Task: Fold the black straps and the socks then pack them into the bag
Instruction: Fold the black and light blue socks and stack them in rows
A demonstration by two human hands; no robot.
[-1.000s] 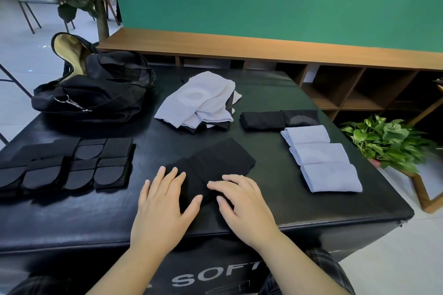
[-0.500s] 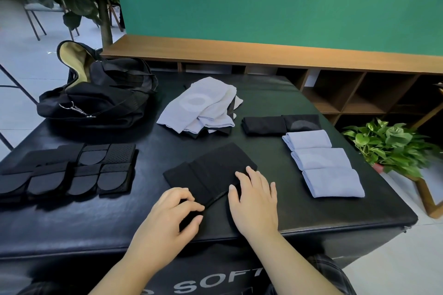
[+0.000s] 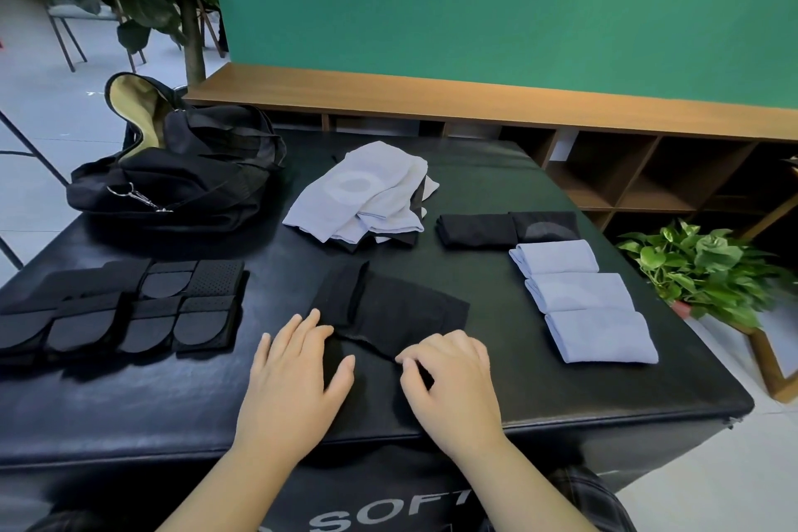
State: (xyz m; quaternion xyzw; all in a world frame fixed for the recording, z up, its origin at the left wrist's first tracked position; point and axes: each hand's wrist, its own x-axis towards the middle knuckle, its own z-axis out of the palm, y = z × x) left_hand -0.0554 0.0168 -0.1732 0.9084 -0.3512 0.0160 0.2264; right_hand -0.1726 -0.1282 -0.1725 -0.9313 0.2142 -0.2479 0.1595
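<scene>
Right hand (image 3: pixel 449 384) pinches the black sock (image 3: pixel 406 315); left hand (image 3: pixel 293 376) presses it, fingers spread.

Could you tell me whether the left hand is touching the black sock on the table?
Touching. The head view shows the left hand lying flat with its fingertips on the near edge of the black sock.
</scene>
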